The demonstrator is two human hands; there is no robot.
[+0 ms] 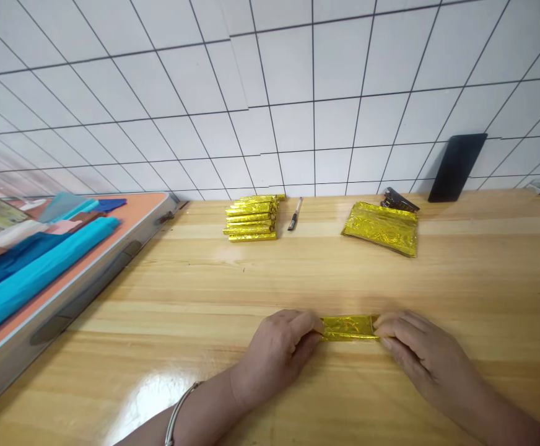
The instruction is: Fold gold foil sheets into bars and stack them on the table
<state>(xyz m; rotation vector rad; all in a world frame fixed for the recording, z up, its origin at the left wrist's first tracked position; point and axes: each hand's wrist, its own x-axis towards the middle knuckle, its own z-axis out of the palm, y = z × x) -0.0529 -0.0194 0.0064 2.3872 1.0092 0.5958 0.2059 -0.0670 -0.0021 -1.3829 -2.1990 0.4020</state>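
Note:
A narrow folded strip of gold foil paper (348, 327) lies flat on the wooden table (298, 279) in front of me. My left hand (277, 356) pinches its left end with thumb and fingertips. At the strip's right end, my right hand (421, 356) presses down with its fingers. A metal bangle sits on my left wrist.
A pile of folded gold strips (251, 218) lies at the back by the tiled wall, a pen (295, 214) beside it. To the right is a stack of flat gold foil sheets (382, 227), a dark stapler (397, 200) and a leaning black phone (456, 167). Blue papers (38, 266) lie on an orange-topped board at left.

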